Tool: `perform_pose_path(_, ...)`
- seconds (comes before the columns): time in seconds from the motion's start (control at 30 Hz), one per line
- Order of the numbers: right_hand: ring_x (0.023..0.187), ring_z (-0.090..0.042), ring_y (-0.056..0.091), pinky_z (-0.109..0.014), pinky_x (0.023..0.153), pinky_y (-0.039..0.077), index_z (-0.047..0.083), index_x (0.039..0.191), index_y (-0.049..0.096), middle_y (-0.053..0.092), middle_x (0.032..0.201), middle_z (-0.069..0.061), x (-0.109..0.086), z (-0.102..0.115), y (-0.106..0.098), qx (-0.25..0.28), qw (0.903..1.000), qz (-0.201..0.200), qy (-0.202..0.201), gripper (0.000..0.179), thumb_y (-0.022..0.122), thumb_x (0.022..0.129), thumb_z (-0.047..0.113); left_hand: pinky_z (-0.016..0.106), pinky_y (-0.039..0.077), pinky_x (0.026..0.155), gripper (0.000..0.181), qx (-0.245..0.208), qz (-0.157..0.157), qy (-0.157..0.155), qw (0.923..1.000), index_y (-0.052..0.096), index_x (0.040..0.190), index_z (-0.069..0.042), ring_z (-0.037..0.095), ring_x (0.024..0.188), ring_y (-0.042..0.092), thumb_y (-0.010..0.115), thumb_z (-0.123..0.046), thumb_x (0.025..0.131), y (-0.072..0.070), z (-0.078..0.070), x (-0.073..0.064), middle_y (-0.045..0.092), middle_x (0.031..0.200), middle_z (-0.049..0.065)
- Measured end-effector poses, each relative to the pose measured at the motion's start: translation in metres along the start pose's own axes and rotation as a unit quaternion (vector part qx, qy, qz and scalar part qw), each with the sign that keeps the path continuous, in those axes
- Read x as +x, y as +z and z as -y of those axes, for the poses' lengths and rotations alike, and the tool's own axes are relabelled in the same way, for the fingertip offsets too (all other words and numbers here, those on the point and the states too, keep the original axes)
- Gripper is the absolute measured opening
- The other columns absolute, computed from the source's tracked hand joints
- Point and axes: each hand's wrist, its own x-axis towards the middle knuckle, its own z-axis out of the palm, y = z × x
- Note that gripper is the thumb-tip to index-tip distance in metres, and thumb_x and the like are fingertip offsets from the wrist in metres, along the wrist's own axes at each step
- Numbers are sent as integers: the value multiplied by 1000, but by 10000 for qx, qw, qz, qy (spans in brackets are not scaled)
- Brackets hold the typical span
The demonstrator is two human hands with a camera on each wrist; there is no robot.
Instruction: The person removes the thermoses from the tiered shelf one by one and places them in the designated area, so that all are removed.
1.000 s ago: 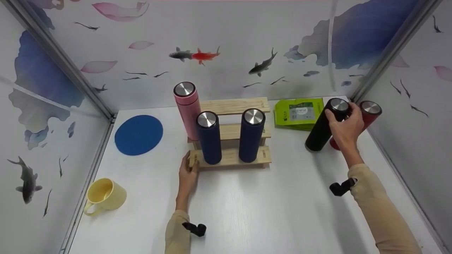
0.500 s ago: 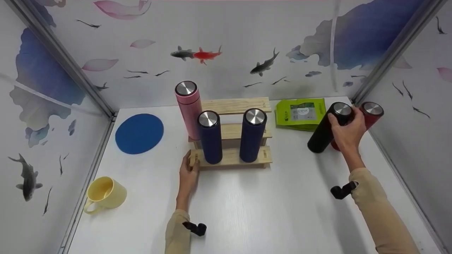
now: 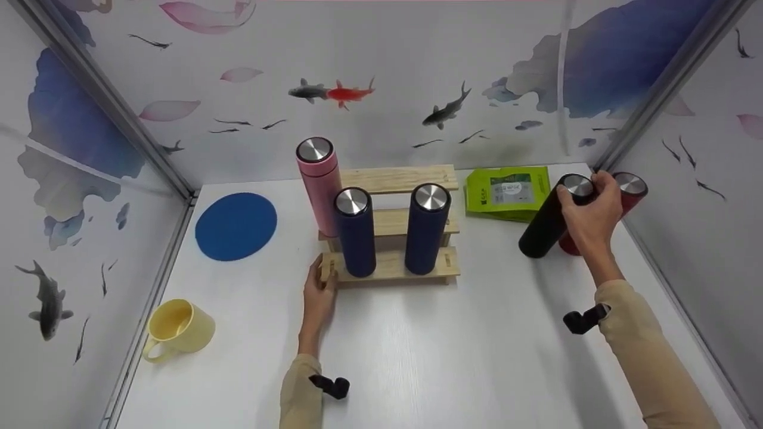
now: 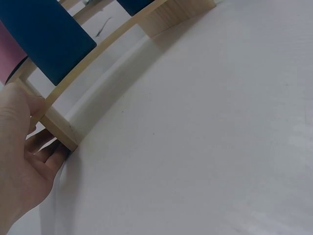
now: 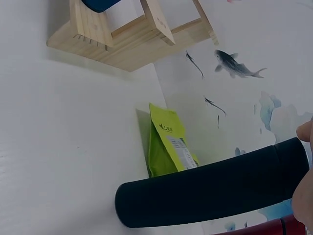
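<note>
My left hand (image 3: 319, 297) grips the left end of the lowest shelf of a three-step wooden rack (image 3: 387, 266), thumb above and fingers below in the left wrist view. Two dark blue thermos flasks (image 3: 356, 238) stand on that shelf, and a pink thermos flask (image 3: 319, 187) stands higher up at the left. At the right, my right hand (image 3: 591, 213) holds a black thermos flask (image 3: 539, 229) near its steel-topped lid. Its base is close to the table; I cannot tell whether it touches. A red thermos flask (image 3: 632, 193) stands behind it, partly hidden by the hand.
A green pouch (image 3: 506, 193) stands at the back wall between rack and black flask. On the left lie a round blue mat (image 3: 236, 226) and a yellow mug (image 3: 180, 326). Printed walls with metal corner strips enclose the white table (image 3: 405, 345) on three sides.
The black flask's top and my right hand have moved slightly toward me and to the right. My left hand keeps its grip on the rack, and the flasks there stay put.
</note>
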Motion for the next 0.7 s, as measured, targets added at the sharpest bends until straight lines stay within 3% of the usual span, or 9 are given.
perform_pose_path(0.1,139,-26,48,-32,118,36,0,146,44,51,145,-17,2,7,-1,-65,10000,1,-9,69,75,90,27,50,46,107,59,-80,13,13,10000,33,158,-8,37,144,41,56,-17,105,0,0,0,35,161,21)
perform_pose_path(0.33,139,-28,47,-33,120,33,-1,145,45,51,145,-19,6,28,2,-122,9997,49,-198,68,74,91,27,53,39,116,58,-13,72,-16,10000,33,158,-8,38,152,28,55,-18,105,1,3,1,30,165,17)
perform_pose_path(0.5,139,-26,47,-28,120,32,0,145,46,52,145,-17,8,48,8,52,9987,183,-475,66,74,91,26,54,37,117,58,-20,86,65,9999,32,158,-7,40,152,27,55,-17,105,-1,3,2,29,165,18)
perform_pose_path(0.7,138,-28,47,-32,120,34,-2,143,48,54,144,-18,4,74,19,245,9951,441,-853,65,75,91,27,56,34,119,60,-192,76,76,9998,31,158,-7,41,153,25,56,-17,105,-1,2,2,27,166,18)
